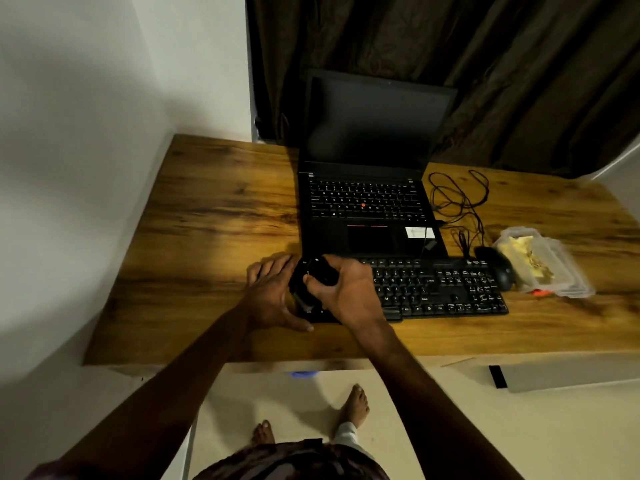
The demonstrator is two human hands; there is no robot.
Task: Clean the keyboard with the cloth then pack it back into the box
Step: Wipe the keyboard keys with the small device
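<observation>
Here, the keyboard (443,289) lay flat on the desk (207,220), at 6 o'clock from the open laptop (367,202), its far edge just beside the laptop's front edge. The right hand (346,292) was curled round a dark, bunched cloth (318,271), thumb and fingers gripping it over the left end of the keyboard; whether the cloth touched the keys could not be told. The left hand (273,296) lay at 9 o'clock from the cloth, fingers straight and close together, pointing to 12 o'clock, palm down at the keyboard's left end, thumb stretched along its near edge. The two hands were touching or nearly so. A mouse (498,270) sat at the keyboard's far right corner, about 2 o'clock from its middle. A clear plastic tub (543,268) stood at 3 o'clock from the mouse, just beside it. Loose black cables (457,199) lay looped at 3 o'clock from the laptop, at 12 o'clock from the mouse.
</observation>
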